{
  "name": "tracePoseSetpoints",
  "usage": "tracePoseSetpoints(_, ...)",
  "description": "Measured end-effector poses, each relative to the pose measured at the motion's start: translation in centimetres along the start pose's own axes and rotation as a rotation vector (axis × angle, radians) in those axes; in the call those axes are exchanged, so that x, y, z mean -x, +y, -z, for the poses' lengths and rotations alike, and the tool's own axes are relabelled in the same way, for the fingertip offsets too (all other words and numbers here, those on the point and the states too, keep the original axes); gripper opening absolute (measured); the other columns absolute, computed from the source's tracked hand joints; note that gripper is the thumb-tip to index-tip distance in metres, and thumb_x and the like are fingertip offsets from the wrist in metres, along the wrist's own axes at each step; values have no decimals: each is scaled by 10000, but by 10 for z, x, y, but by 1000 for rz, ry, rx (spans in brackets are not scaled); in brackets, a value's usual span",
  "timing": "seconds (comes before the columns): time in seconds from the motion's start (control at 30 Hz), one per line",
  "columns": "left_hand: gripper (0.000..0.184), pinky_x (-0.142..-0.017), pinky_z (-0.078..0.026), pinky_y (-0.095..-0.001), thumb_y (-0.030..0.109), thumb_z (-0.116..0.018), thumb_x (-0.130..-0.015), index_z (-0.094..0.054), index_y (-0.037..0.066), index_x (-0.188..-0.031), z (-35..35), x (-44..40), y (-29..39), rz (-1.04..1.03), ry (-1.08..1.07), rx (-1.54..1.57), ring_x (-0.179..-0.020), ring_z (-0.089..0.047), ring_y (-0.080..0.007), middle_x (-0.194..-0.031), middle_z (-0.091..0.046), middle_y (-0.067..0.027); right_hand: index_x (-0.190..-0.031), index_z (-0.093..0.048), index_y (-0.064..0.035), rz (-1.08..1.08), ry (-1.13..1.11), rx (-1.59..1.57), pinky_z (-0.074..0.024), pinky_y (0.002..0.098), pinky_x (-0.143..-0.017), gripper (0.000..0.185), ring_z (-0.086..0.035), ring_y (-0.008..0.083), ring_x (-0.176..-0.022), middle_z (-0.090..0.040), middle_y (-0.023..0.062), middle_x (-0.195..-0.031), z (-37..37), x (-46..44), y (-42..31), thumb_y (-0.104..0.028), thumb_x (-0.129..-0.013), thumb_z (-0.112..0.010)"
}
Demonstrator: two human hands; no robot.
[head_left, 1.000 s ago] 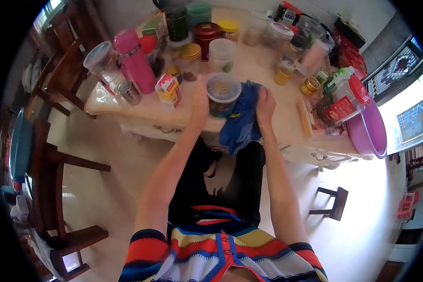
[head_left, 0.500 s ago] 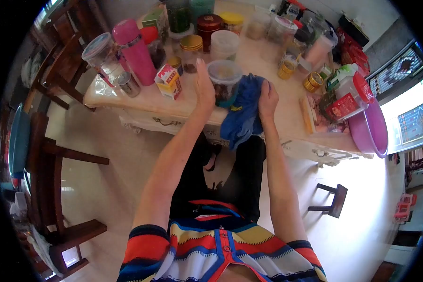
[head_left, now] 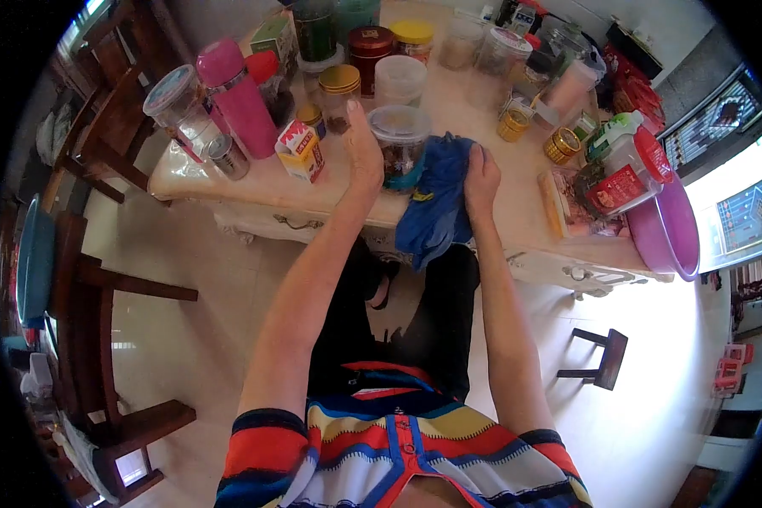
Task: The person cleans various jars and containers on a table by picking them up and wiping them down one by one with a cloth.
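Near the table's front edge stands a clear plastic jar [head_left: 402, 151] with a pale lid and dark contents, its lower part bluish. My left hand [head_left: 363, 161] is upright at the jar's left side, fingers stretched out; whether it touches the jar I cannot tell. My right hand [head_left: 482, 179] is wrapped round the right side of a blue cloth [head_left: 438, 199], which lies against the jar and hangs over the edge. Left of my left hand is a small red and yellow carton [head_left: 301, 152]. Behind it stands a gold-lidded jar [head_left: 339, 85].
A pink thermos [head_left: 244, 106], a lidded clear jug [head_left: 178, 97] and a metal can [head_left: 226, 157] stand on the left of the table [head_left: 516, 229]. On the right are small gold tins [head_left: 561, 146], a red-lidded jar [head_left: 622, 182] and a purple basin [head_left: 667, 224]. A small stool [head_left: 605, 360] stands on the floor.
My left hand has shifted slightly left, baring more of the jar's side. The right hand keeps hold of the blue cloth almost in place.
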State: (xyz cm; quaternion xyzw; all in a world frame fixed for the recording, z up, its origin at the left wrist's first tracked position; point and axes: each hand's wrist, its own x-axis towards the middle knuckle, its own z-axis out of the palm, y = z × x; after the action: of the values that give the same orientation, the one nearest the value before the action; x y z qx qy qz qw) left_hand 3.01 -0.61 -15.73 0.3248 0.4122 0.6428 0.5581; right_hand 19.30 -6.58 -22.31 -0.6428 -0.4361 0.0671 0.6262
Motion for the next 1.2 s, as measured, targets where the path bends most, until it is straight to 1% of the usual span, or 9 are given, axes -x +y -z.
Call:
tracePoseSetpoints(0.13,682,-852,-399,-326,507,-322,-966,-575,-118,-1062,8,6,1,-51,-101,-169,-936,-534,-208,-1008,-609,-145,-1026,-609,39,-167,-65,30,-454,303,-802,347,-609,226,-873,-652,172,-931,9,-6,-9,-273,-947,-480)
tracePoseSetpoints(0.2,667,-841,-405,-329,496,-319,-971,-581,-113,-1046,4,4,-4,-87,-138,-87,-922,-541,-209,-996,-613,-143,-1029,-594,29,-601,-45,-928,-496,347,-762,366,-617,231,-836,-649,111,-940,11,-11,-14,-313,-950,-490)
tracePoseSetpoints(0.33,639,-803,-418,-320,482,-319,-977,-599,-92,-957,9,0,-17,-148,-124,-4,-860,-536,-195,-929,-609,-124,-1061,-579,16,-532,-121,-1165,-520,363,-774,338,-626,217,-854,-641,79,-988,31,-31,-65,-292,-957,-484)
tracePoseSetpoints(0.43,611,-790,-424,-308,473,-326,-977,-578,-84,-984,10,4,-19,-124,-194,18,-844,-530,-181,-955,-594,-113,-1054,-585,16,-357,-245,-1087,-505,354,-785,324,-621,210,-870,-647,72,-992,33,-38,-120,-279,-956,-493)
tracePoseSetpoints(0.67,521,-744,-433,-312,442,-345,-978,-559,-33,-1003,32,-9,-51,-82,-250,61,-814,-519,-164,-944,-565,-90,-1130,-585,-84,786,-550,442,-405,504,-873,352,-511,299,-1112,-557,140,-1164,-33,0,-128,-328,-885,-520)
tracePoseSetpoints(0.93,480,-716,-441,-316,408,-363,-979,-566,-26,-1018,45,-8,-83,49,-218,268,-786,-515,-162,-889,-549,-70,-1148,-576,-71,592,-620,668,-343,514,-916,407,-448,343,-1181,-497,153,-1252,-45,8,-133,-376,-901,-468)
tracePoseSetpoints(1.03,484,-711,-444,-313,398,-371,-978,-588,-34,-1002,40,-1,-72,-574,-123,-224,-764,-521,-155,-889,-573,-64,-1063,-608,-47,435,-655,682,-413,513,-827,389,-543,381,-1034,-582,183,-1102,-51,-6,-140,-360,-908,-438)
tracePoseSetpoints(1.1,512,-712,-445,-297,402,-358,-980,-608,-45,-980,27,18,-25,-143,-218,88,-774,-529,-140,-875,-594,-64,-1015,-622,-33,314,-687,675,-443,513,-777,389,-587,401,-940,-621,199,-1008,-57,-19,-140,-349,-912,-421)
tracePoseSetpoints(1.2,538,-707,-443,-280,407,-335,-984,-622,-43,-917,21,16,-30,-53,-170,229,-773,-535,-124,-842,-606,-61,-965,-629,-15,188,-730,744,-463,514,-728,403,-604,430,-815,-631,235,-903,-60,-27,-137,-336,-916,-390)
